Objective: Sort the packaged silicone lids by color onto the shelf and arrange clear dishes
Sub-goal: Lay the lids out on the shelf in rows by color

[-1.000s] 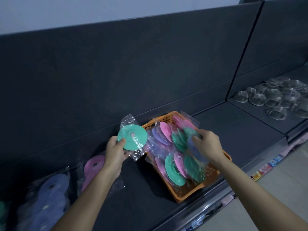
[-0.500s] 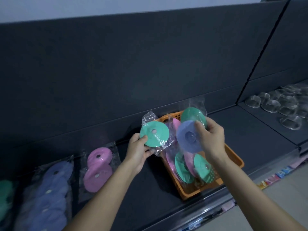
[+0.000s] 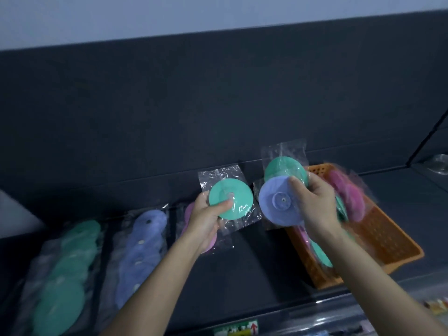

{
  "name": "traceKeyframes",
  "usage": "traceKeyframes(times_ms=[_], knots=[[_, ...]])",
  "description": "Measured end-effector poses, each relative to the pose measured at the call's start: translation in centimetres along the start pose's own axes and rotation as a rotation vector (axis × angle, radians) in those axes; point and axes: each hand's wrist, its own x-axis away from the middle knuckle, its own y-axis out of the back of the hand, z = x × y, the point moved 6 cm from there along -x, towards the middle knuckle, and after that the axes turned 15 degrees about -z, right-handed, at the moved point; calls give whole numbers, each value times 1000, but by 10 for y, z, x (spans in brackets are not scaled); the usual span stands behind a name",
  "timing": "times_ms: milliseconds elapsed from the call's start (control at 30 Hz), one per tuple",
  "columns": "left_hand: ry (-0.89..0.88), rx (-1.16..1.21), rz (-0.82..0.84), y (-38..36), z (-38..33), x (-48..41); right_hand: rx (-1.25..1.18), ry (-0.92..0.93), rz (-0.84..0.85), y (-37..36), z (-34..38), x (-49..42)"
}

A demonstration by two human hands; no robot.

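My left hand [image 3: 206, 220] pinches a green silicone lid in clear wrap [image 3: 231, 202] above the dark shelf [image 3: 254, 267]. My right hand [image 3: 315, 207] grips two wrapped lids together, a blue-purple lid [image 3: 276, 206] in front and a second green lid [image 3: 282, 168] behind it. To the right an orange basket [image 3: 383, 241] holds more pink and green lids [image 3: 349, 197]. On the shelf to the left lie rows of green lids [image 3: 68, 270], blue-purple lids [image 3: 143, 248] and pink lids [image 3: 189, 214], the pink ones partly hidden by my left hand.
A tall dark back panel [image 3: 218, 105] rises behind the shelf. A clear dish [image 3: 438, 163] shows at the far right on the neighbouring shelf section. Price labels [image 3: 237, 329] run along the shelf's front edge.
My right hand has lifted two wrapped lids out of the basket and carried them left. The view has swung left, showing the sorted rows; most clear dishes have left the frame.
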Motion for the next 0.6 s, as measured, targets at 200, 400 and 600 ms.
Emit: traceKeyframes(times_ms=[200, 400, 600], knots=[[-27, -63, -130, 78, -4, 3, -23, -66, 137, -48, -6, 45], [-83, -78, -160, 150, -14, 15, -21, -93, 247, -92, -8, 94], [-150, -226, -224, 225, -26, 25, 33, -123, 326, -123, -14, 131]])
